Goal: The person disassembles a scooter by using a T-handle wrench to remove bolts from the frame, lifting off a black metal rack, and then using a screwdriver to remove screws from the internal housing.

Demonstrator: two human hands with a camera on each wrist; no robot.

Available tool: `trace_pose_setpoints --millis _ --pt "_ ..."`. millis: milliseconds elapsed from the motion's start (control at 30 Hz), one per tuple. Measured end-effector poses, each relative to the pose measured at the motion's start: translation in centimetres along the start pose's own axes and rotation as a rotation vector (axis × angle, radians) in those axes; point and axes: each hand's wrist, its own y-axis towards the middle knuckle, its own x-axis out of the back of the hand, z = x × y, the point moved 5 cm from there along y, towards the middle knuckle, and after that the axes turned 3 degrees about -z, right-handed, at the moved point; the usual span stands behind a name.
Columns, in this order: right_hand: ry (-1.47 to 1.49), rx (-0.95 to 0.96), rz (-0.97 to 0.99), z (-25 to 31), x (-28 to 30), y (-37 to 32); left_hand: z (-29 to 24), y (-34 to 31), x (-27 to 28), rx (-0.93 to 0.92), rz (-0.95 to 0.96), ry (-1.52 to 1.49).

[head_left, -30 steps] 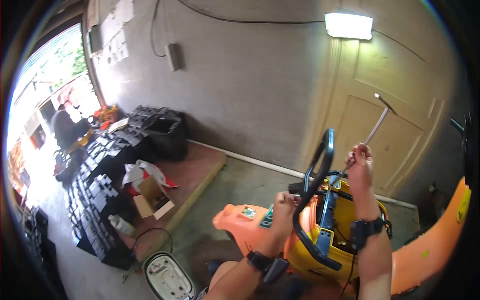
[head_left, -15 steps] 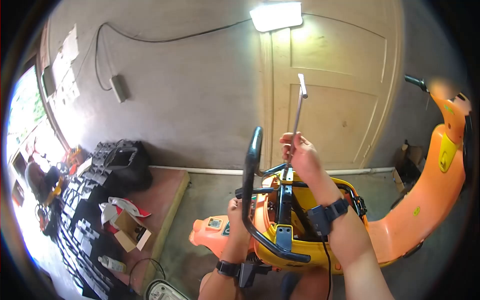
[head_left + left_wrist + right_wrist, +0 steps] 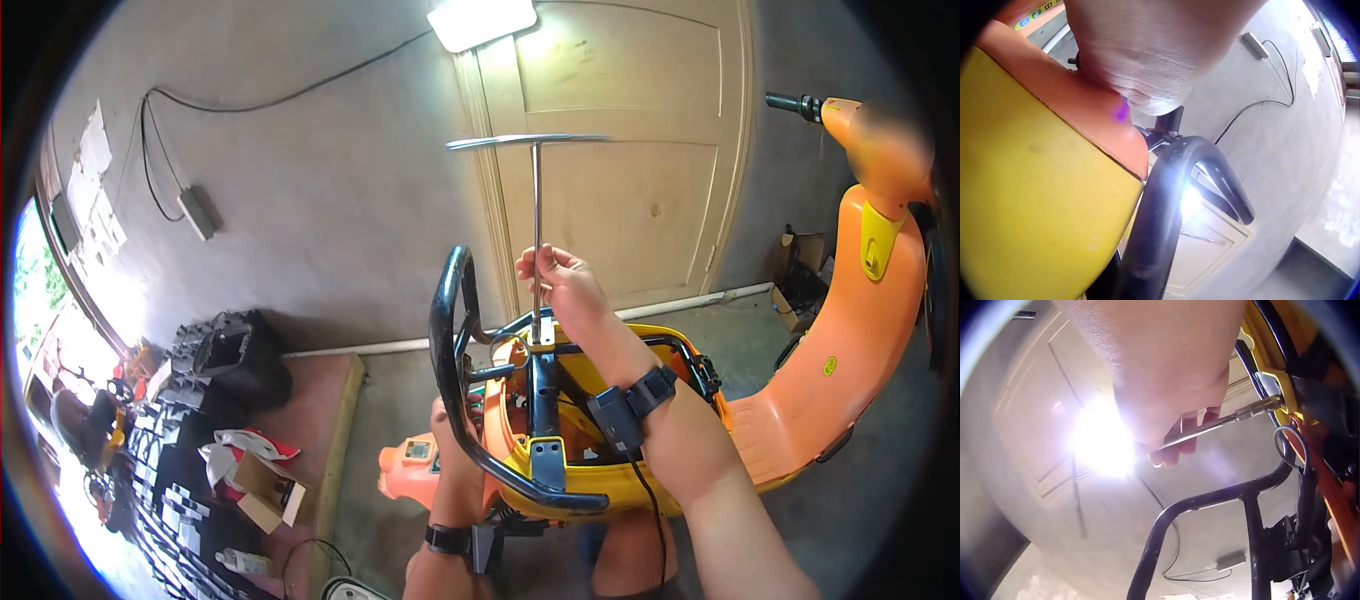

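In the head view my right hand [image 3: 570, 285] has its thumb and fingers around the shaft of a T-handle socket wrench [image 3: 537, 205]. The wrench stands upright, its crossbar level and motion-blurred at the top. Its socket end [image 3: 1260, 407] meets the yellow-edged frame of an orange and yellow scooter [image 3: 800, 420] in the right wrist view. Behind the black grab rail [image 3: 447, 330], my left hand [image 3: 450, 450] is beside the scooter's orange tail [image 3: 405, 470]. Its fingers are mostly hidden; only the heel of the hand [image 3: 1141, 56] shows in the left wrist view.
The scooter's seat opening [image 3: 590, 440] lies below my right forearm, and a cable hangs from the wrist camera. A low platform [image 3: 335, 420] on the left bears black parts and an open cardboard box [image 3: 268, 495]. A door [image 3: 620, 180] and lit lamp [image 3: 480, 22] stand behind.
The wrench's crossbar has turned to lie across the view, and its shaft has gone from leaning to upright. The head view has swung right, bringing more of the scooter's front into sight.
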Motion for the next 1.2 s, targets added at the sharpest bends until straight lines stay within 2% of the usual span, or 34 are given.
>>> trace_pose_setpoints --millis 33,67,133,200,267,333,400,467,500,567,600,633,667,733,800,867,933,1067,1200 --pt "0.017 -0.056 0.039 -0.7 0.1 0.4 0.3 0.4 0.3 -0.046 0.028 0.017" --pt "0.027 -0.109 0.079 -0.9 0.1 0.6 0.0 0.3 0.3 -0.084 0.036 0.163" --pt "0.041 -0.079 0.119 -1.3 0.0 0.8 0.2 0.3 0.5 -0.099 0.046 0.296" --pt "0.011 -0.027 0.088 -0.7 -0.7 0.2 0.4 0.1 0.4 -0.042 0.104 0.078" --pt "0.052 -0.002 0.106 -1.4 -0.3 0.6 0.0 -0.3 0.2 -0.070 0.064 0.012" --pt "0.081 0.034 0.018 -1.6 0.0 0.6 -0.3 -0.6 0.0 -0.155 0.077 0.146" --pt "0.060 0.040 0.050 -1.5 0.0 0.8 -0.9 -1.2 -0.8 -0.093 0.054 0.067" --pt "0.057 0.083 0.006 -1.5 0.2 0.9 0.1 -0.2 0.3 -0.088 0.079 0.145" --pt "0.046 0.081 0.003 -1.7 0.6 0.8 0.2 -0.1 0.3 -0.074 0.020 0.201" --pt "0.006 0.062 -0.051 -0.7 0.1 0.4 0.6 0.7 0.7 -0.052 0.024 0.143" --pt "0.077 0.089 0.000 -0.8 0.1 0.7 0.8 0.6 0.7 -0.066 0.029 0.103" --pt "0.040 0.050 -0.013 -1.1 0.5 0.8 2.4 2.5 1.9 0.016 0.073 -0.088" --pt "0.005 0.006 -0.029 -1.1 0.4 0.7 2.0 2.3 1.1 0.022 0.096 -0.086" --pt "0.011 -0.011 0.056 -0.8 -0.1 0.4 0.8 1.1 0.8 -0.055 0.048 0.133" --pt "-0.003 -0.055 0.103 -0.7 -0.5 0.1 0.3 0.9 0.8 -0.187 0.109 0.133" --pt "0.133 -0.089 0.246 -1.6 -0.5 0.5 -0.6 -0.6 0.1 -0.110 0.088 0.165" --pt "0.086 -0.055 0.215 -1.8 -0.7 0.5 -0.8 -1.0 -0.2 -0.153 0.083 0.183" --pt "0.050 0.050 0.120 -1.2 -0.9 0.3 0.0 0.1 0.4 -0.066 0.108 0.143" --pt "0.016 0.048 0.041 -0.8 -0.3 0.2 0.1 0.2 0.6 -0.076 0.112 0.173"
